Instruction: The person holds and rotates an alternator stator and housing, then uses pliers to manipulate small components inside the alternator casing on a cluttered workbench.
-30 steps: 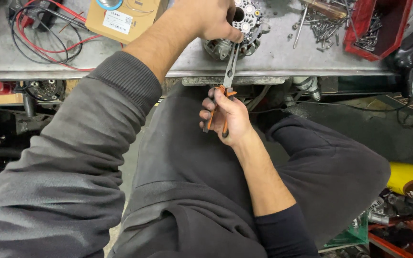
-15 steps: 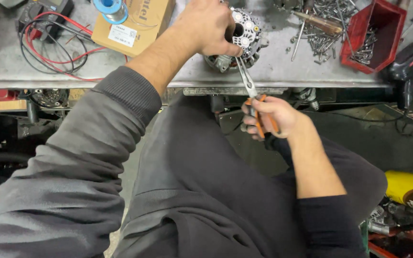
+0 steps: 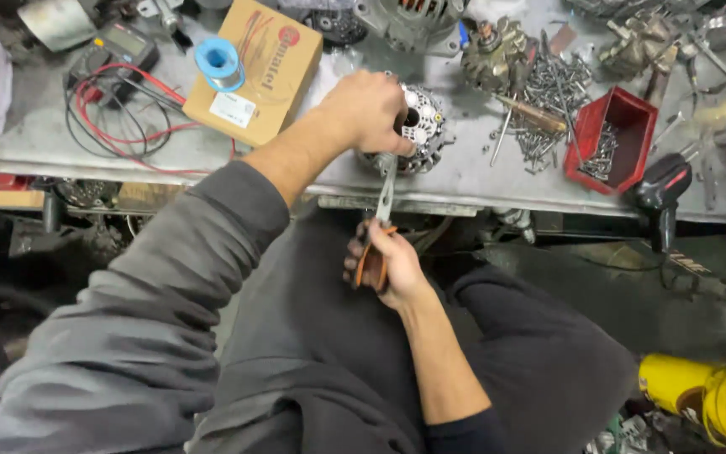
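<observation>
The left hand (image 3: 369, 109) lies over a round metal alternator part (image 3: 420, 128) at the front edge of the desk (image 3: 464, 181), its fingers wrapped down on the housing and pinning it to the surface. The right hand (image 3: 386, 265) sits below the desk edge with its fingers closed around the orange handles of a pair of pliers (image 3: 380, 220), whose metal nose reaches up to the near side of the part, just under the left hand; whether the tip actually bites on something there cannot be told, since the hand hides the spot. To do this well, the part likely needs firm downward pressure so it does not slide off the edge, and the pliers are best kept in line with whatever they pull or twist, with a steady squeeze instead of a jerk. A slip could drive the nose toward the left fingers, so those are better kept clear of its path. Near by lie a cardboard box (image 3: 254, 71) with a blue solder spool (image 3: 218, 63), a red bin (image 3: 613, 139) and a pile of loose screws (image 3: 544, 101).
</observation>
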